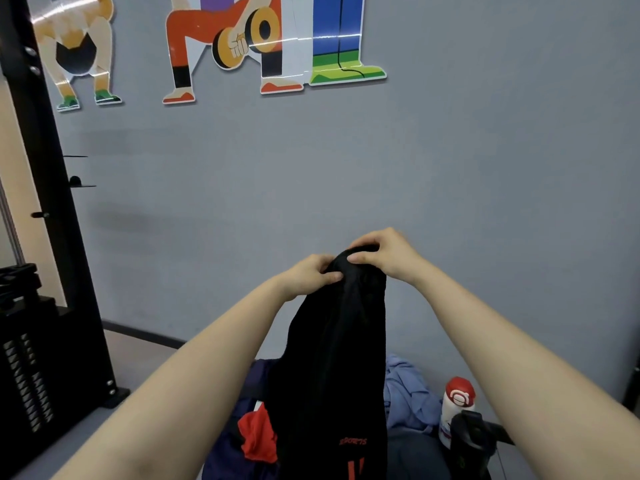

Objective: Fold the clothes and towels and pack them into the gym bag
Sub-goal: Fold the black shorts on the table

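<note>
Showing two bare forearms reaching into view from the bottom corners, no sleeve covering either one up to the frame's edge. Wearing no watch, band or ring on the left hand [308, 273] or the right hand [388, 252]. Wearing no gloves either; short, unpainted nails showing on the thumbs and fingertips.

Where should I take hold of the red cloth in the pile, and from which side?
Pinch the raised, crumpled upper fold of the red cloth, coming from above on its left. The hanging black garment, held by the left hand and right hand, blocks its right side.
</note>
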{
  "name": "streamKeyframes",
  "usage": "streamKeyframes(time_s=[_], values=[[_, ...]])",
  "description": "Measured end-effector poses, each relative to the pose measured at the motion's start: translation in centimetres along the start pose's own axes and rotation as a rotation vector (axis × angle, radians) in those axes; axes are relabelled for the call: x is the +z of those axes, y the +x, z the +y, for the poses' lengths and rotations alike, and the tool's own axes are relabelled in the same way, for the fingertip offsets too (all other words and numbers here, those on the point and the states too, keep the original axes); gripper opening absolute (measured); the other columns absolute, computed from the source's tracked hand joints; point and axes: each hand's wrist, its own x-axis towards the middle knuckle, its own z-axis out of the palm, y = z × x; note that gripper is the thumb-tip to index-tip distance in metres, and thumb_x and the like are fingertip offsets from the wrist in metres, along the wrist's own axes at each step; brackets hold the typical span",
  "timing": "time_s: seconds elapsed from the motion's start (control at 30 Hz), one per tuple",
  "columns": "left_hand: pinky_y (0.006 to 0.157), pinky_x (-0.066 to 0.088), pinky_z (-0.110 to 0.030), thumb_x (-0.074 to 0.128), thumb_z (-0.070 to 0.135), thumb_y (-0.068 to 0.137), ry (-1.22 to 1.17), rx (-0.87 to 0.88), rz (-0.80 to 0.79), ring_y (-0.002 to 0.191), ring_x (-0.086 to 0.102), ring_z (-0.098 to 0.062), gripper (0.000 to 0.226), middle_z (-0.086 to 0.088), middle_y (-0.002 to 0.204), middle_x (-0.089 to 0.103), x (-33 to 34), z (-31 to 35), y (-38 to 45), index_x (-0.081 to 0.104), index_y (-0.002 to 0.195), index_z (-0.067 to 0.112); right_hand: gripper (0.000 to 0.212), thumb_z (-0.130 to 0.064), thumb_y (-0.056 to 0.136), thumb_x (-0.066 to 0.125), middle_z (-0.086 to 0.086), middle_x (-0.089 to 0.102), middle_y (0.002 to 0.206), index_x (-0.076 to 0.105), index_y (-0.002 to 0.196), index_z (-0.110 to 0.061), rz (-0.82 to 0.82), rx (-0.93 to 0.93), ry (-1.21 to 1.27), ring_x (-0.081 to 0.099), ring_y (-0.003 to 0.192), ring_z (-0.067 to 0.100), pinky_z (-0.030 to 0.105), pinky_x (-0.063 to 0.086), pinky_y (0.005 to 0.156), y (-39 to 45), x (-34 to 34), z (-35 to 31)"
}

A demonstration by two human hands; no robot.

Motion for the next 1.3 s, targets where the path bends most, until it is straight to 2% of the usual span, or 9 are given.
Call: streamKeyframes(time_s=[0.2, 0.33, 0.5, 0.6, 0.77, 0.9, 1.07, 1.2, 1.3], values=[[0.094, 0.043, -0.029, 0.071, 0.011, 0.079, 0.251, -0.093, 0.060, 0.118, 0.052, -0.023, 0.070, -0.006, 0.130, 0.054, 3.3, -3.7, -0.5, 0.035, 0.139, 0.012, 0.015, -0.020, 0.084, 0.070, -0.005, 0.072, 0.101, 0.075, 0.099, -0.019, 0.111, 0.039, -0.103, 0.056, 0.094, 0.004, 0.017, 0.037, 0.084, 0.7, 0.4, 0.5], [0.079, 0.044, -0.025, 0.061, 0.008, 0.082, 0.310, -0.203, 0.121, 0.106, 0.057, -0.026, 0.050, -0.012, 0.118, 0.059, 3.8, -6.1, -0.8, 0.045, 0.129, 0.007, 0.015, -0.013, 0.088, 0.065, -0.005, 0.072, 0.101, 0.076, 0.097, -0.018, 0.148, 0.010, -0.078, 0.058, 0.097, 0.004, 0.014, 0.037, 0.083, 0.5, 0.5, 0.7], [0.048, 0.036, -0.010, 0.056, 0.011, 0.085, 0.228, -0.188, 0.323, 0.067, 0.053, -0.014, 0.014, -0.006, 0.090, 0.060, 1.1, -7.0, -1.3, 0.056, 0.099, 0.011, 0.019, -0.013, 0.095, 0.055, 0.006, 0.068, 0.105, 0.072, 0.101, -0.009, 0.042, -0.029, -0.284, 0.058, 0.103, 0.019, 0.017, 0.034, 0.079, 0.0, -0.5, 2.0], [0.065, 0.037, -0.018, 0.054, 0.013, 0.089, 0.226, -0.173, 0.405, 0.080, 0.053, -0.020, 0.020, -0.005, 0.093, 0.058, -0.7, -6.3, -1.1, 0.057, 0.108, 0.011, 0.026, -0.027, 0.088, 0.067, 0.004, 0.061, 0.105, 0.067, 0.107, -0.009, -0.031, -0.027, -0.361, 0.052, 0.102, 0.017, 0.019, 0.033, 0.081, -0.3, -0.9, 2.8], [0.075, 0.033, -0.021, 0.050, 0.011, 0.093, 0.332, -0.107, 0.330, 0.095, 0.052, -0.022, 0.023, -0.003, 0.099, 0.055, -2.8, -5.4, -0.5, 0.055, 0.115, 0.011, 0.028, -0.030, 0.082, 0.072, -0.004, 0.049, 0.097, 0.056, 0.101, -0.018, -0.133, -0.041, -0.503, 0.047, 0.094, 0.018, 0.027, 0.036, 0.077, -0.8, -0.5, 3.9], [0.071, 0.033, -0.023, 0.052, 0.018, 0.094, 0.490, -0.018, 0.214, 0.086, 0.051, -0.019, 0.019, -0.005, 0.095, 0.059, -4.1, -5.3, -0.8, 0.056, 0.112, 0.013, 0.019, -0.025, 0.089, 0.064, -0.004, 0.051, 0.091, 0.045, 0.089, -0.021, -0.027, -0.071, -0.561, 0.045, 0.084, 0.020, 0.028, 0.027, 0.064, -1.1, -1.1, 4.5], [0.073, 0.038, -0.022, 0.067, 0.031, 0.085, 0.635, 0.049, -0.083, 0.082, 0.053, -0.012, 0.029, 0.007, 0.091, 0.058, -5.4, -4.9, -1.4, 0.052, 0.107, 0.022, 0.019, -0.022, 0.089, 0.063, -0.005, 0.051, 0.072, 0.045, 0.086, -0.020, 0.101, 0.035, -0.389, 0.045, 0.070, 0.022, 0.030, 0.033, 0.055, -1.2, -1.9, 5.0], [0.063, 0.037, -0.021, 0.063, 0.014, 0.079, 0.727, 0.030, -0.117, 0.080, 0.051, -0.015, 0.038, 0.011, 0.084, 0.050, -5.7, -4.6, -1.5, 0.044, 0.112, 0.020, 0.016, -0.021, 0.088, 0.065, 0.002, 0.059, 0.089, 0.048, 0.090, -0.022, 0.156, 0.070, -0.282, 0.051, 0.078, 0.023, 0.029, 0.035, 0.060, -1.0, -1.8, 5.3], [0.060, 0.036, -0.024, 0.057, 0.012, 0.079, 0.720, 0.019, -0.042, 0.079, 0.049, -0.019, 0.031, 0.007, 0.083, 0.048, -6.0, -4.5, -1.4, 0.042, 0.105, 0.018, 0.023, -0.025, 0.088, 0.066, 0.003, 0.060, 0.101, 0.055, 0.109, -0.025, 0.154, 0.132, -0.197, 0.057, 0.091, 0.023, 0.028, 0.043, 0.071, -0.9, -1.8, 5.5]])
